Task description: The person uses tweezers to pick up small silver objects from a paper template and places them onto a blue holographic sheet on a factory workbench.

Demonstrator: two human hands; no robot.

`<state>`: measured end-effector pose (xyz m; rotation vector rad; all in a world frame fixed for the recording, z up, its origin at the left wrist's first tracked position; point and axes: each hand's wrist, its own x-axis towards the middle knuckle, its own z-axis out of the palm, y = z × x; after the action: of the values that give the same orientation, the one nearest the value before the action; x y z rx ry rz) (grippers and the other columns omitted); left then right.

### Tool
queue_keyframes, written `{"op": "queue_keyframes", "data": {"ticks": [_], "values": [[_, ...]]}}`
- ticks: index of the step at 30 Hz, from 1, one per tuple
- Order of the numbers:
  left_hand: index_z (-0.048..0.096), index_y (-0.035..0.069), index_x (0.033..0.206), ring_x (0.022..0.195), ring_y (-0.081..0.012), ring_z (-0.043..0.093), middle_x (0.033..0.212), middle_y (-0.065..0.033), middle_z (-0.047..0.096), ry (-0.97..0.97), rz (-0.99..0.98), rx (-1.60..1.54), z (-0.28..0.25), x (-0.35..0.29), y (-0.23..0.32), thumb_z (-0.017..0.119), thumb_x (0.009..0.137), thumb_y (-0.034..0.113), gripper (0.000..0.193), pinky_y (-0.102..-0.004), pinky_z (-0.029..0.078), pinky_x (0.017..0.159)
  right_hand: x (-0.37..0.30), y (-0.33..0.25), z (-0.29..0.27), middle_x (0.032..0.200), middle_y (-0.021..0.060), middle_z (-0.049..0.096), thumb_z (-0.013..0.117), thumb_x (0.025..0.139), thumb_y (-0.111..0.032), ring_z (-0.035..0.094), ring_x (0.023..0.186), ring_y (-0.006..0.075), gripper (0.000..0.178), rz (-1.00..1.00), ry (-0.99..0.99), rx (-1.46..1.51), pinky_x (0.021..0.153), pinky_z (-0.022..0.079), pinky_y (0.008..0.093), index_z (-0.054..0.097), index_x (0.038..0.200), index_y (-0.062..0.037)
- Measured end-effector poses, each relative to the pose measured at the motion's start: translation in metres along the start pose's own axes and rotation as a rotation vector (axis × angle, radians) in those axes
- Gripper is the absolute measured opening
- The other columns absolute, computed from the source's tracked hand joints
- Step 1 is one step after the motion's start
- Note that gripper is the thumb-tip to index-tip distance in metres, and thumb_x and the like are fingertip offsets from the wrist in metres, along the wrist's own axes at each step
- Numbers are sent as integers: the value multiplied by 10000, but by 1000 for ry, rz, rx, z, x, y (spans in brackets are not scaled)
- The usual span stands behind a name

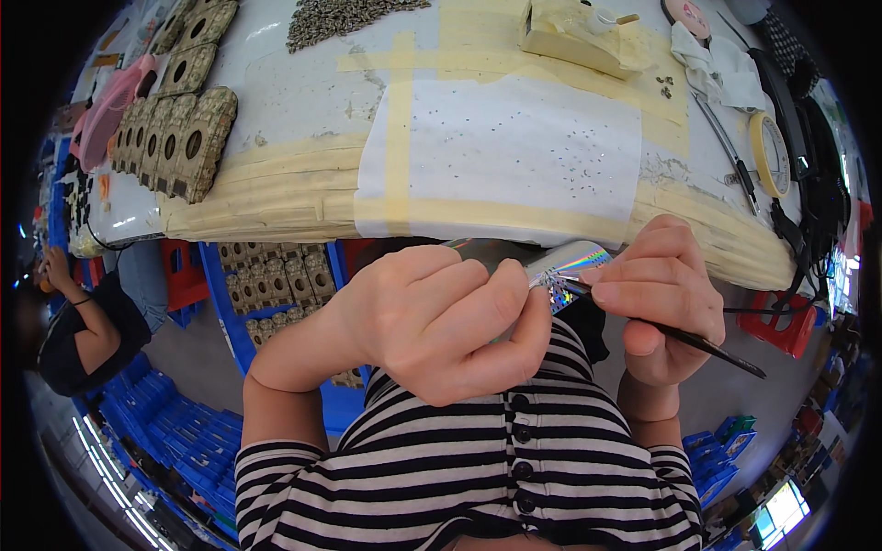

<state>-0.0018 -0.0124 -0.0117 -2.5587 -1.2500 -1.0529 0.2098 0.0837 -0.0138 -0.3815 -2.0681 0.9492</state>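
My left hand (441, 321) is closed around a shiny holographic silver sheet (574, 262), held just below the table's front edge. My right hand (661, 294) pinches a thin black pointed tool (707, 347), whose tip touches the sheet near my left thumb. Both hands are close together in front of my striped shirt. A white paper sheet (505, 147) taped to the table lies just beyond them, dotted with tiny shiny specks.
Stacked perforated beige parts (179, 138) stand at the table's left, a pile of small metal pieces (340, 18) at the back. A tape roll (770, 151), cloth and black cables lie right. A blue crate (276, 275) sits under the table. Another person (78, 331) sits far left.
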Motion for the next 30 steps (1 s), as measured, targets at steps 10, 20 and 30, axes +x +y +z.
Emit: {"op": "queue_keyframes", "data": {"ticks": [10,20,30], "values": [[620,-8,951,727,-70,589,823,-37,640,151,-921,-871,3,11,-5,662,891,17,78,-195,470,635,5,-13,-2,907,7,720,591,877,-481,576,732,161,379,-119,101,-180,627,434,290,710,946,-128],[579,-12,994,742,-24,530,826,1,628,186,-1113,-1117,-2,19,-7,602,962,94,113,-175,435,639,15,-15,12,887,33,710,589,882,-450,584,775,208,387,-90,-42,-370,680,448,333,713,954,-90],[576,-15,995,752,-24,541,830,-7,637,202,-1091,-1143,1,17,-7,602,965,101,123,-175,444,641,18,-16,14,886,33,718,609,861,-442,581,777,206,377,-76,-43,-394,679,445,323,722,937,-91]]}}
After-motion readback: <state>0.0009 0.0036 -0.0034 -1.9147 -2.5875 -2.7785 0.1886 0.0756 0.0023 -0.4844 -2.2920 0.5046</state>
